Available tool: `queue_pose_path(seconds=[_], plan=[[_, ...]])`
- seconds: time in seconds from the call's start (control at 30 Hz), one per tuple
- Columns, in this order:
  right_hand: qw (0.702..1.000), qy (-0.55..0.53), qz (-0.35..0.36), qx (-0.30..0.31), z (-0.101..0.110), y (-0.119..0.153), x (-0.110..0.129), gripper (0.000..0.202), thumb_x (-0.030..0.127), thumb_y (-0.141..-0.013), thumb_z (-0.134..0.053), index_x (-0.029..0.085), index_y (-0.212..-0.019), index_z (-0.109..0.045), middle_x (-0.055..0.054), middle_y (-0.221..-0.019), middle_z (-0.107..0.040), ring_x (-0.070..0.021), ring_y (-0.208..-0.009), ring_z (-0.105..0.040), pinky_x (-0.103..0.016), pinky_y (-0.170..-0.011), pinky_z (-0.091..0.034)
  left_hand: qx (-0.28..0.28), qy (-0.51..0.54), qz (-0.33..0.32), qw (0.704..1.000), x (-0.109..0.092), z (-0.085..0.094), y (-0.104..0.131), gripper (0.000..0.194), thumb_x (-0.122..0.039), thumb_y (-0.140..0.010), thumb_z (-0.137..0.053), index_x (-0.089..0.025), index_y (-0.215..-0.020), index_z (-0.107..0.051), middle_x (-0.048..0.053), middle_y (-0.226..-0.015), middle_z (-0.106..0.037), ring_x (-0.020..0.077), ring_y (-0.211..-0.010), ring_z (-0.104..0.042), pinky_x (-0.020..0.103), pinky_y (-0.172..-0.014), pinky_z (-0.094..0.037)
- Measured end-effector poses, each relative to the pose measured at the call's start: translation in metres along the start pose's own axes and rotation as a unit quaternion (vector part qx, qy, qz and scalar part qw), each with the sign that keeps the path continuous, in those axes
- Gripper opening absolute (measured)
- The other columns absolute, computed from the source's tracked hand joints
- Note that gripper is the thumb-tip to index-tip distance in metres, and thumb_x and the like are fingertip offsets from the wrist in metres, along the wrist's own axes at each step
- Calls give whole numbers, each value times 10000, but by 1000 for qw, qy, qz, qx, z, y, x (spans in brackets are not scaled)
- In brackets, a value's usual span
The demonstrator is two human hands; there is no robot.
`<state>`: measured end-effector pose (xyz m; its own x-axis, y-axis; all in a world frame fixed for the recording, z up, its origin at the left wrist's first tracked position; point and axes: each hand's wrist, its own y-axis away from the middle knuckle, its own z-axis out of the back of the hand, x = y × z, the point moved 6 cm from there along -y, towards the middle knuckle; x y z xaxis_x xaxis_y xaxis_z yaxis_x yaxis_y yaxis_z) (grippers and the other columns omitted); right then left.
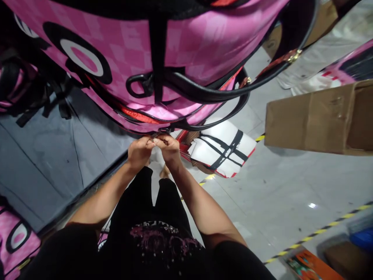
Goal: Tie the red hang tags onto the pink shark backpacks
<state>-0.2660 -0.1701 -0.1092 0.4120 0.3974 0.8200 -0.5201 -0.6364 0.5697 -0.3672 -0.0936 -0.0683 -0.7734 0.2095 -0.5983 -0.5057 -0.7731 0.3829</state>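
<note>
A large pink checkered bag with black trim and black handles fills the top of the head view. Its lower pocket gapes a little and shows a red-orange lining. Just below the bag's near edge, my left hand and my right hand meet, thumbs and fingertips pinched together. Whatever sits between the fingertips is too small and dark to make out. A black metal-like fitting lies on the bag edge right above them.
At left is a grey-topped table with more pink bags around it. A white strapped bundle stands on the tiled floor to the right. Beyond it are a cardboard box and yellow-black floor tape.
</note>
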Motion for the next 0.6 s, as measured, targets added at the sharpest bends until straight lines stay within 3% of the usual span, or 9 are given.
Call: queue_pose_path(seconds=[0.07, 0.17, 0.33, 0.47, 0.53, 0.6], plan=[[1000, -7, -5, -5, -2, 1, 0, 192, 345, -688, -681, 160, -737, -667, -12, -731, -641, -137, -711, -575, -283, -726, -478, -12, -36, -13, 999, -4, 0, 2, 255, -292, -908, -527, -131, -917, -725, 72, -823, -707, 138, -698, -569, 259, -647, -336], [1000, -14, -5, -23, -1, 0, 2, 174, 323, -670, -681, 162, -732, -662, -11, -746, -641, -141, -742, -586, -283, -751, -485, -30, -31, 28, 999, -2, -1, 5, 210, -292, -857, -591, -143, -772, -712, 46, -720, -683, 135, -633, -555, 256, -625, -346], [999, -27, -18, -23, 2, 3, 5, 175, 333, -662, -677, 164, -691, -643, 24, -661, -591, -107, -645, -537, -245, -649, -455, 39, 138, 20, 990, 0, -14, 6, 174, -290, -852, -555, -194, -828, -698, -2, -720, -678, 127, -646, -607, 228, -637, -427], [998, -49, -32, -27, 3, 6, 5, 183, 334, -654, -682, 162, -693, -636, 31, -644, -588, -95, -616, -520, -231, -616, -431, -43, 80, 98, 991, 13, -9, 5, 202, -356, -783, -662, -163, -726, -639, -18, -623, -616, 100, -558, -535, 223, -590, -387], [997, -61, -35, -25, 2, 5, 4, 189, 332, -652, -686, 158, -704, -635, 20, -666, -606, -100, -634, -536, -233, -624, -434, -38, 65, 78, 994, 12, -11, 5, 203, -351, -793, -662, -150, -826, -656, -8, -675, -640, 99, -591, -554, 226, -612, -390], [997, -71, -39, -16, 1, 5, 2, 207, 350, -666, -680, 156, -723, -634, 14, -677, -611, -103, -640, -544, -236, -625, -436, 12, 91, 34, 995, 6, -17, 6, 185, -308, -843, -595, -152, -899, -676, -2, -710, -666, 103, -629, -592, 224, -633, -410]])
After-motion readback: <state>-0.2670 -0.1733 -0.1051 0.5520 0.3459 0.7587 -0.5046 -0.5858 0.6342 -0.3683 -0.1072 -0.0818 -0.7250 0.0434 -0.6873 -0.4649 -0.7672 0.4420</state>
